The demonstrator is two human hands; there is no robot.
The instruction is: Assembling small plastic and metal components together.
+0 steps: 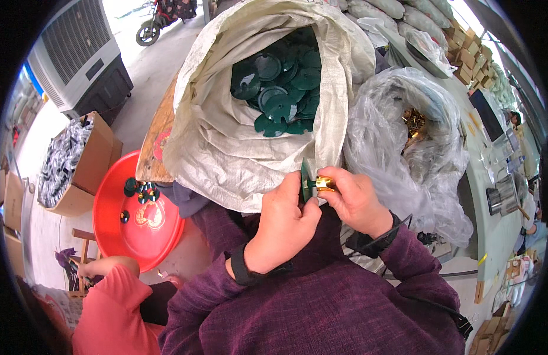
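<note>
My left hand [286, 223] pinches a dark green plastic disc [305, 176], held edge-on just in front of the sack's near lip. Thumb and fingers of my right hand [363, 202] are closed on a small shiny gold cap-like piece [325, 184]. The gold piece meets the middle of the disc's right face; whether the two are joined, I cannot tell. Behind my hands, a white woven sack [218, 145] gapes wide, with many similar green discs [280, 106] inside. To its right, a clear plastic bag [371, 127] holds a heap of gold pieces [413, 122].
A red basin [132, 242] at left contains several green-and-gold pieces [147, 192]. Beyond it stand a carton [96, 168] of grey-black parts and an air cooler [79, 47]. A person in a pink top [117, 307] sits lower left. A long table [484, 225] runs along the right.
</note>
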